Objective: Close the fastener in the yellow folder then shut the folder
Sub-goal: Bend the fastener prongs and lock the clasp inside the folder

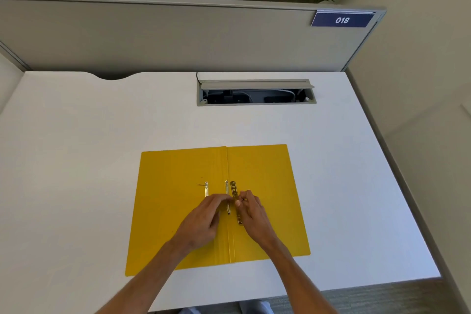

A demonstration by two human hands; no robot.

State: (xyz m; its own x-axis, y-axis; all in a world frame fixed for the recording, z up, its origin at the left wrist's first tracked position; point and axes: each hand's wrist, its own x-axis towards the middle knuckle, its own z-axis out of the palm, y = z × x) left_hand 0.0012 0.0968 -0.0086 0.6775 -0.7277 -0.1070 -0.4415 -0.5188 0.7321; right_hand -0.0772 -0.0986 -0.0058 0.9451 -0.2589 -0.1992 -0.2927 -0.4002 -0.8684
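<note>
The yellow folder (pixel 178 211) lies open and flat on the white desk (pixel 102 135), its spine running away from me. Gold fastener parts sit near the spine: a perforated metal bar (pixel 234 190) just right of it, a thin prong strip (pixel 226 187) on it, and another strip (pixel 206 188) on the left leaf. My right hand (pixel 252 211) pinches the perforated bar around its middle. My left hand (pixel 206 219) rests on the left leaf, its fingertips pinching the prong strip on the spine. Both hands hide the fastener's lower parts.
An open cable hatch (pixel 254 93) with a raised grey lid is set into the desk behind the folder. A grey partition (pixel 153 38) with a blue "018" sign (pixel 342 20) closes off the back. The desk's front edge runs just below the folder.
</note>
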